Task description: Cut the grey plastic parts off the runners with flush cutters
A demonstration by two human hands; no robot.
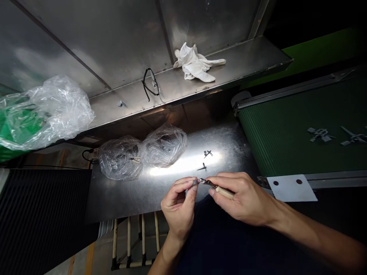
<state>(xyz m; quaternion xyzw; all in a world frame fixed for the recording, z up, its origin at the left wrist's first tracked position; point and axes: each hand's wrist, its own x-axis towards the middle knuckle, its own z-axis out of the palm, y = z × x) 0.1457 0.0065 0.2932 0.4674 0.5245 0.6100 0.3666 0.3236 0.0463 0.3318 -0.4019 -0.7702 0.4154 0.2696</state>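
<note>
Glossy stainless-steel bench (226, 143), crinkled clear plastic bags (164, 146), soft white cloth (195, 63), matt wooden tool handle (225, 193).

In the grip: wooden tool handle (225, 193), pale tan; small metal part (195, 182), grey. Right of the grip: conveyor belt (295, 152), green, finely ribbed. Beyond the grip: cloth glove (195, 63), white.

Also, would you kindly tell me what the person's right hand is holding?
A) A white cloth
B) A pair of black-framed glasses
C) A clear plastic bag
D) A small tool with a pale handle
D. The right hand grips a small tool with a pale handle, its metal end pointing toward the small grey part pinched in the left hand.
</note>
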